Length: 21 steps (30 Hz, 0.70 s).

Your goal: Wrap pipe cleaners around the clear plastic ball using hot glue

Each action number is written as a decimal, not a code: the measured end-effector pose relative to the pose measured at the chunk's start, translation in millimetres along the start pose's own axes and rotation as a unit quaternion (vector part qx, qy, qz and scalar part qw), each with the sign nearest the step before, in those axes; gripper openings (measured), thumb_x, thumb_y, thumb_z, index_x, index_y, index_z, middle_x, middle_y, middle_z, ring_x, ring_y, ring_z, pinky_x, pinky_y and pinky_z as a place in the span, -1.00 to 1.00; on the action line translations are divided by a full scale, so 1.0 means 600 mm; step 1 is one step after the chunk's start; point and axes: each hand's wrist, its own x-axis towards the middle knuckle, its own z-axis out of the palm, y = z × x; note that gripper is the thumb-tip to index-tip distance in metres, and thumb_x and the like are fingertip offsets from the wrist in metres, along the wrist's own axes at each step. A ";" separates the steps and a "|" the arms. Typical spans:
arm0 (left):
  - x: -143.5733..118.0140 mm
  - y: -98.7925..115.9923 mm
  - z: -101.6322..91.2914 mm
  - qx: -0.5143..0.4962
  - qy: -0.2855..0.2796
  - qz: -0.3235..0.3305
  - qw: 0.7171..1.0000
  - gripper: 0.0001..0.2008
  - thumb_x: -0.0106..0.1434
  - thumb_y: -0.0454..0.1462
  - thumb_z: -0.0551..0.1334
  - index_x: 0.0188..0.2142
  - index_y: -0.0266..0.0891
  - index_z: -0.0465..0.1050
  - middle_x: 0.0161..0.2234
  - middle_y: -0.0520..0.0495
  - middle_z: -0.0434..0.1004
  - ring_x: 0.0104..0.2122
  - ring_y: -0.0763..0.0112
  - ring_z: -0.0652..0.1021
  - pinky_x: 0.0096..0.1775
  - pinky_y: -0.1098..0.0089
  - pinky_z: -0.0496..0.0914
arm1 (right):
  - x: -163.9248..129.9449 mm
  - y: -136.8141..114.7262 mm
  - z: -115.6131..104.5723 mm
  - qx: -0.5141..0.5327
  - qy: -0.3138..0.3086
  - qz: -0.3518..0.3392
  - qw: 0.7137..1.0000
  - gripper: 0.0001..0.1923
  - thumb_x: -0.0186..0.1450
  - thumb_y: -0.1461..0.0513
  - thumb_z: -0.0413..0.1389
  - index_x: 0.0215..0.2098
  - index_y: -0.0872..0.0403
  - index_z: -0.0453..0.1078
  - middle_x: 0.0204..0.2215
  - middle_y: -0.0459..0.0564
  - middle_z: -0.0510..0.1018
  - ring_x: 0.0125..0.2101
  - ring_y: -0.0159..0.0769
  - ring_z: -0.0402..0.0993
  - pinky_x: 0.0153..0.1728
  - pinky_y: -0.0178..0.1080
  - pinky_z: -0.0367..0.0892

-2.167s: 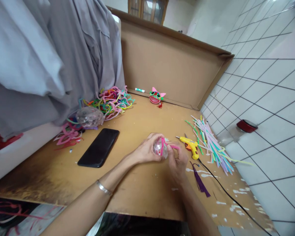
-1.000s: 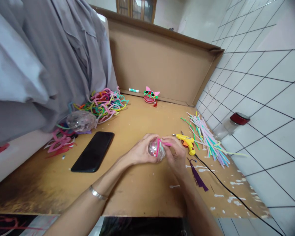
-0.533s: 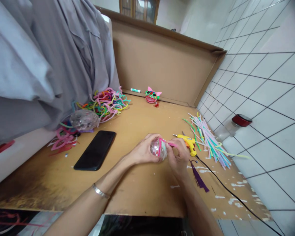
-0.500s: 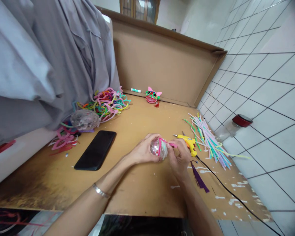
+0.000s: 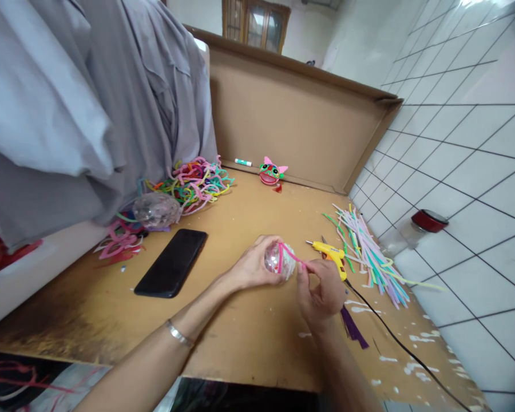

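Observation:
My left hand (image 5: 260,264) is closed around a clear, faceted plastic ball (image 5: 273,261), holding it just above the table. A pink pipe cleaner (image 5: 290,253) runs around the ball, and one end of it stretches off to the right. That end is pinched between the thumb and fingertips of my right hand (image 5: 321,289), close beside the ball. Pale bits show inside or behind the ball, too small to make out. Behind my right hand lies a yellow hot glue gun (image 5: 333,256), and a purple tassel (image 5: 354,327) is partly covered by that hand.
A black phone (image 5: 171,263) lies left of my arms. Tangled pipe cleaners (image 5: 197,182) and another clear ball (image 5: 157,209) sit beyond it. Straight pipe cleaners (image 5: 373,252) lie right, by a red-lidded jar (image 5: 429,221). A cat-like figure (image 5: 270,173) and a glue stick (image 5: 242,162) stand near the cardboard (image 5: 300,120).
My right hand has drawn slightly right and down, away from the ball, pulling the pink pipe cleaner's end straight. My left hand keeps its hold. The whole view has shifted a little.

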 end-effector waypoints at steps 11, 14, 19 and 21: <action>0.002 -0.004 0.003 0.006 0.008 0.002 1.000 -0.24 -0.18 -0.28 0.46 0.07 -0.20 0.30 0.03 -0.19 0.39 0.03 0.06 0.48 0.11 0.11 0.37 | 0.004 -0.003 -0.006 -0.058 -0.016 -0.024 0.998 -0.77 0.26 0.39 0.04 -0.44 -0.02 0.14 -0.65 -0.21 0.18 -0.63 -0.36 0.12 -0.57 -0.24 0.02; 0.001 -0.002 0.002 0.005 0.007 0.001 1.000 -0.23 -0.19 -0.28 0.46 0.07 -0.21 0.31 0.04 -0.19 0.39 0.04 0.07 0.48 0.11 0.13 0.38 | -0.001 -0.002 -0.006 -0.069 -0.022 -0.020 0.997 -0.75 0.28 0.39 0.04 -0.46 -0.02 0.13 -0.66 -0.21 0.18 -0.63 -0.37 0.11 -0.55 -0.24 0.03; -0.001 0.002 0.001 0.012 -0.006 -0.003 1.000 -0.24 -0.17 -0.29 0.47 0.07 -0.21 0.31 0.04 -0.17 0.39 0.03 0.08 0.49 0.11 0.13 0.38 | -0.016 0.004 -0.010 -0.082 -0.027 0.016 0.996 -0.79 0.34 0.36 0.05 -0.43 0.02 0.22 -0.61 -0.20 0.25 -0.60 -0.41 0.15 -0.52 -0.29 0.06; -0.001 0.002 0.001 0.011 -0.011 -0.004 1.000 -0.22 -0.19 -0.30 0.49 0.06 -0.20 0.31 0.03 -0.16 0.40 0.02 0.09 0.50 0.09 0.13 0.39 | -0.021 0.004 -0.011 -0.075 -0.025 0.025 0.997 -0.82 0.35 0.35 0.06 -0.41 0.03 0.25 -0.59 -0.19 0.27 -0.58 -0.41 0.17 -0.51 -0.29 0.08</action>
